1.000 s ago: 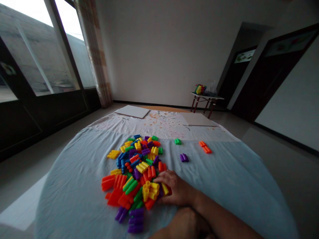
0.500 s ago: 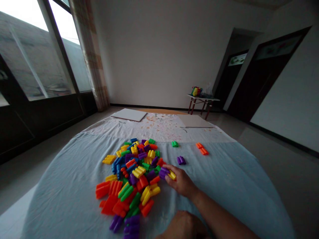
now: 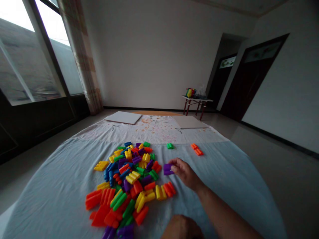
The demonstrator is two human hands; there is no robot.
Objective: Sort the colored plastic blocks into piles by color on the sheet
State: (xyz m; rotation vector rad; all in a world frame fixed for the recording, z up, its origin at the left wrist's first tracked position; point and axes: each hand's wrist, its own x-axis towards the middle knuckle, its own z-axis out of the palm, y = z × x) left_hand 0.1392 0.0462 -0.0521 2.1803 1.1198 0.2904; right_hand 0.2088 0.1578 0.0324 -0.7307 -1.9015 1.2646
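My right hand reaches over the middle of the cloth, thumb and fingers closed on a purple plastic building block. To its left spreads a heap of interlocking ribbed blocks in red-orange, yellow, green, blue and purple. A yellow block and an orange block lie side by side at the heap's right edge. At the bottom of the view my left hand is curled into a fist, knuckles up; its fingertips and anything in them are hidden.
Beyond the heap lie a loose green block and orange blocks. Two flat boards, one white and one beige, rest on the far part of the cloth-covered table. A small side table stands by the wall.
My right hand held purple and yellow pieces; now only purple shows in it. Yellow and orange blocks now lie at the heap's right edge. The loose purple block no longer shows separately. The view shifted slightly.
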